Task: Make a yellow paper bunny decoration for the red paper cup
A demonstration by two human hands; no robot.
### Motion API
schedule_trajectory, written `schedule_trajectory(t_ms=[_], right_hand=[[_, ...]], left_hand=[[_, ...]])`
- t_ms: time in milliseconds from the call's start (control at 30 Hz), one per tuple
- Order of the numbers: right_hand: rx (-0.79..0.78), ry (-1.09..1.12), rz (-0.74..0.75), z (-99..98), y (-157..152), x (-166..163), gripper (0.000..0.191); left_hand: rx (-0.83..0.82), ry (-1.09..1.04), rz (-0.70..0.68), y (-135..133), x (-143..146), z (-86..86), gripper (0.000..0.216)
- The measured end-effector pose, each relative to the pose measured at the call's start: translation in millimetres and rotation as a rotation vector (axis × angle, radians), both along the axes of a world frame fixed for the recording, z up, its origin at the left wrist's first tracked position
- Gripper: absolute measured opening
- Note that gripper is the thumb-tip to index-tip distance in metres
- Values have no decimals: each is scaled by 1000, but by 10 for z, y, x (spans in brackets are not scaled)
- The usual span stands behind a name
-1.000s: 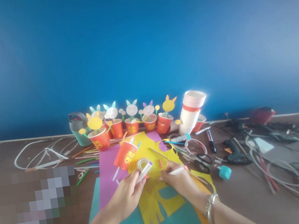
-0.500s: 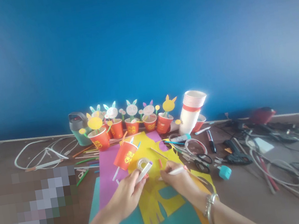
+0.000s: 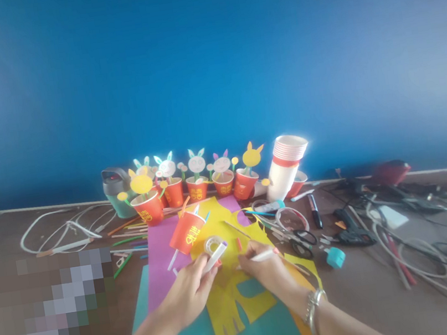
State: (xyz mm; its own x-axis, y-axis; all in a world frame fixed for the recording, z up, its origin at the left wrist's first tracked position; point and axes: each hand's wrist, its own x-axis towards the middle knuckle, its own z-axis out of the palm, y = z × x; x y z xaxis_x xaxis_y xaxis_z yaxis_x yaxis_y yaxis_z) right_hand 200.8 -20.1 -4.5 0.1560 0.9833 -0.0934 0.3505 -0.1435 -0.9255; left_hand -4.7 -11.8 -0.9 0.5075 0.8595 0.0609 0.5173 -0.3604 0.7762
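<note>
yellow cut-up paper (image 3: pixel 223 310) showing on my feed; left fingers (image 3: pixel 202 261) pinch a purple-ended white marker (image 3: pixel 215 256); right fingers (image 3: pixel 247 260) hold a pink-ended white pen (image 3: pixel 264 255)

From here I see a plain blue wall (image 3: pixel 209 69), paler towards both sides, behind a dark brown tabletop (image 3: pixel 361 303), softly lit.

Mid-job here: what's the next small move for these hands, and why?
I'd probably set down the white marker in the left hand: the right hand holds a pen over the yellow paper, so neither hand is free.
</note>
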Motion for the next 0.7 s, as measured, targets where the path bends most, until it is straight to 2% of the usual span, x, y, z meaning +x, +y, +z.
schedule_trajectory(t_ms=[267, 400, 500, 700], right_hand=[[11, 120, -113, 134, 51, 162, 26], [-58, 137, -31, 162, 108, 290, 20], [-63, 39, 83, 102, 119, 340, 11], [136, -186, 12, -64, 54, 354, 20]], left_hand=[[-15, -34, -14, 5, 2, 14, 21], [16, -13, -6, 6, 2, 4, 22], [30, 7, -2, 6, 2, 7, 22], [6, -13, -16, 1, 4, 26, 23]])
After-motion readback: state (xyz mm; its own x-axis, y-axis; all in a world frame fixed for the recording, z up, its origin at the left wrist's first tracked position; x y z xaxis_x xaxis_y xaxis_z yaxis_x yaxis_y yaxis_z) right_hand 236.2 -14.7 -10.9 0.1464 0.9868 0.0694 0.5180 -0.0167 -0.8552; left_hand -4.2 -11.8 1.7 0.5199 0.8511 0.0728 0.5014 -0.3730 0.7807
